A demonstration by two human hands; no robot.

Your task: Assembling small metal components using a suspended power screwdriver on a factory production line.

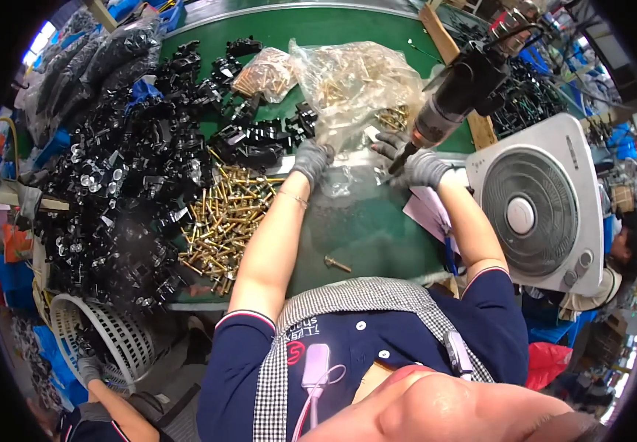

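Note:
On the green work surface, a large clear plastic bag (359, 70) holds brass-coloured screws. My left hand (311, 162), in a grey glove, is closed on the bag's near left edge. My right hand (420, 168), also gloved, is at the bag's near right side, its visible fingers stretched out and apart by the plastic; the driver partly covers it. A black power screwdriver (447, 99) hangs above that hand, its tip pointing down to the left. Beside my left forearm lies a heap of loose brass-coloured screws (226, 221). A single screw (338, 264) lies nearer to me.
Black plastic parts (120, 184) are heaped at the left. Behind the screws sits a smaller bag of screws (265, 75). A grey fan (536, 206) stands at the right, near a wooden rail (442, 37). At lower left, another person's gloved hand (89, 366) reaches into a white basket (123, 335).

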